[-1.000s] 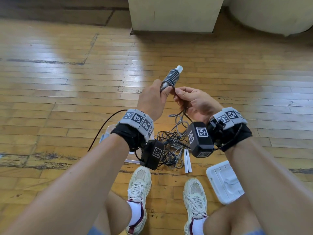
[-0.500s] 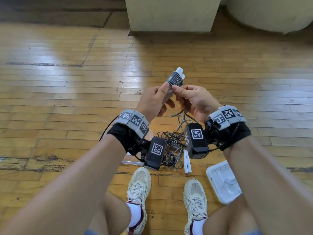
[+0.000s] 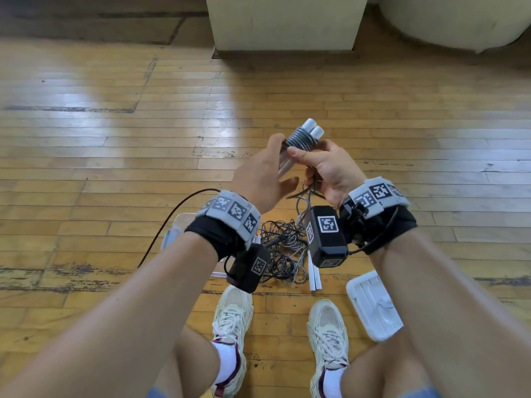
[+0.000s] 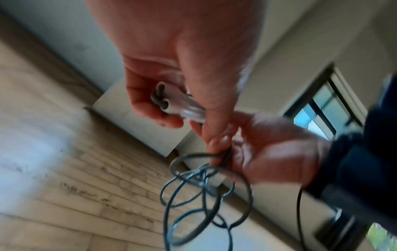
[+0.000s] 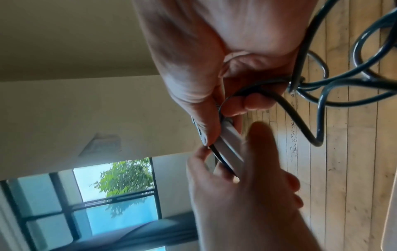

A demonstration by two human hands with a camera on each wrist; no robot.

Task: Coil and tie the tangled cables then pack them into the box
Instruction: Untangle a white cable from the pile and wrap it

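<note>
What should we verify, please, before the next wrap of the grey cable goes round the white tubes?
1. White tubes held firm: ok; the left hand grips their lower end.
2. Coil sitting tight: ok; the turns lie side by side in the head view.
3. Working cable under control: ok; the right hand grips it just below the coil.
4. Slack free to feed: not ok; it hangs in crossed loops down to the tangled pile on the floor.
5. Box ready: cannot tell; a clear container shows only partly behind the left wrist.
6. White lid out of the way: ok; it lies beside the right shoe.
</note>
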